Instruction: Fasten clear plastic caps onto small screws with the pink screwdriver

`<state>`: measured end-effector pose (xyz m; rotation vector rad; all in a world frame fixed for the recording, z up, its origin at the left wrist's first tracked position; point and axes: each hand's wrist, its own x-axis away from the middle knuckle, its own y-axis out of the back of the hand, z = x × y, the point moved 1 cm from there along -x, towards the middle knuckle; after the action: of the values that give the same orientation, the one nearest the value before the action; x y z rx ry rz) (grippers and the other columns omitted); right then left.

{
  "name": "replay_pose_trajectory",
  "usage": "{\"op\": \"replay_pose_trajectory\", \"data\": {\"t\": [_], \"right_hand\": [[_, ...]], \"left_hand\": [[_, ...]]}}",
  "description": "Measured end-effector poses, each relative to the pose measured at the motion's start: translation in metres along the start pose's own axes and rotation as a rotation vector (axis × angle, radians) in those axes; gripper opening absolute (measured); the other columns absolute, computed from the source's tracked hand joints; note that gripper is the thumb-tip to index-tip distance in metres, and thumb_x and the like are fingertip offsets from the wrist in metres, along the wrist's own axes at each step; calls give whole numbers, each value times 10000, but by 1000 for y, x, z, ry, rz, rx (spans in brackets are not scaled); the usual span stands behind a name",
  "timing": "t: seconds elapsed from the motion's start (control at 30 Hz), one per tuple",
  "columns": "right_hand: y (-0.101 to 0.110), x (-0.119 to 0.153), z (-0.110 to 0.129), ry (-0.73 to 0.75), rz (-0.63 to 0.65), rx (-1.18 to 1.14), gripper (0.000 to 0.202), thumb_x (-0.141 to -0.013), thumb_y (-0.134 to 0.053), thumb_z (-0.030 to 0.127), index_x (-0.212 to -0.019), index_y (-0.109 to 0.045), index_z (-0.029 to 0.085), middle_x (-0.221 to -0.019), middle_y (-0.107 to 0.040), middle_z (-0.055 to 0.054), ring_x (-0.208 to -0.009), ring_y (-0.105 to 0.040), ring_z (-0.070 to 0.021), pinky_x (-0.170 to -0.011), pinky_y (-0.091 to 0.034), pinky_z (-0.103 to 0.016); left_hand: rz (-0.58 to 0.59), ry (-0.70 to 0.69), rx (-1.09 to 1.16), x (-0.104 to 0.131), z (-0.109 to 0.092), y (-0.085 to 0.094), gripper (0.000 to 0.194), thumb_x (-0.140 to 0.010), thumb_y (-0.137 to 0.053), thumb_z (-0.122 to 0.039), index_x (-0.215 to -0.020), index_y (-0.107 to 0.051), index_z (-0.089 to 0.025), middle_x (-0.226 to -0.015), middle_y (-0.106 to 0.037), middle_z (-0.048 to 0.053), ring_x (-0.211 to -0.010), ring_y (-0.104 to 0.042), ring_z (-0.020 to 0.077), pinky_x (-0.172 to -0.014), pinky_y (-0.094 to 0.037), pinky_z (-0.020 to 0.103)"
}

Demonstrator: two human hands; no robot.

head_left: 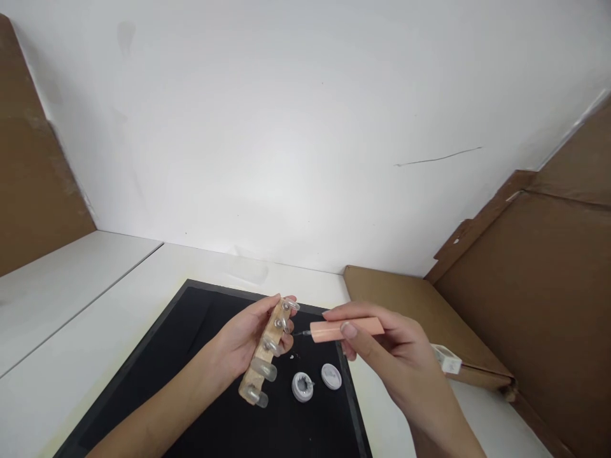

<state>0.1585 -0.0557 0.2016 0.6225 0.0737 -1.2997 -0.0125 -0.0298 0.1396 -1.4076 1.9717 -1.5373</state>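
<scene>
My left hand (243,337) is closed round a wooden nail-tip stand (260,361), which tilts up to the right. Several clear false nails (264,369) stick out from the stand's right side. Between the fingers of my right hand (391,350) is a nail brush with a thick peach-pink handle (346,329). Its thin dark tip points left, close to the upper nails; whether it touches one I cannot tell. Below the brush stands a small open pot (302,387) with greyish stuff inside. The pot's round white lid (331,376) lies to its right.
A black mat (191,343) with a raised rim lies under the hands on a white table (143,267). At the right are a flat cardboard box (410,299) and a small white box (446,359). Cardboard panels flank both sides, with a white wall behind.
</scene>
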Motion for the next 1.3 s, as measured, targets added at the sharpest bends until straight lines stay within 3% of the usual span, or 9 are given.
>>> {"op": "replay_pose_trajectory", "data": {"t": [0.17,0.27,0.33,0.47,0.83,1.3], "right_hand": [[-4,-5,2,168,-49,59,180,-847,-611,360,-825,-741,237,-690,-706,-36,-501,-561,-120,-472,-466,-229],[-8,-7,-4,260,105,38,131,-841,-613,226,-907,-723,251,-727,-712,-28,-596,-628,-141,-532,-494,-236],[-10,-7,-8,308,228,43,229,-837,-586,133,-973,-709,270,-751,-699,-15,-653,-636,-140,-578,-496,-240],[-9,-9,-16,306,319,58,322,-820,-560,54,-998,-700,282,-800,-675,-10,-720,-627,-132,-630,-486,-243],[-9,-13,-30,259,387,-90,261,-870,-535,96,-1010,-680,262,-837,-633,-17,-757,-602,-130,-670,-484,-261],[-8,-10,-26,207,385,-25,212,-877,-555,133,-982,-680,268,-833,-646,-10,-740,-609,-125,-663,-476,-235]], "left_hand": [[-27,-24,-11,1,-2,-2,167,-911,-513,-190,-834,-638,-109,-666,-628,22,-468,-557,85,-450,-454,190],[-42,-37,-28,-5,-4,3,141,-887,-550,-193,-836,-649,-107,-662,-647,26,-487,-597,107,-463,-482,204],[-54,-39,-41,-9,-5,6,135,-878,-563,-187,-827,-657,-104,-640,-655,26,-484,-607,112,-456,-485,198],[-73,-38,-56,-13,-5,7,185,-898,-531,-195,-805,-665,-108,-617,-663,24,-468,-605,112,-424,-475,188],[-102,-46,-83,-10,-3,5,235,-921,-486,-195,-827,-678,-99,-616,-668,39,-467,-601,111,-467,-508,198],[-156,-126,-97,0,-2,-6,203,-922,-492,-208,-882,-666,-111,-624,-632,13,-477,-593,100,-455,-473,184]]}}
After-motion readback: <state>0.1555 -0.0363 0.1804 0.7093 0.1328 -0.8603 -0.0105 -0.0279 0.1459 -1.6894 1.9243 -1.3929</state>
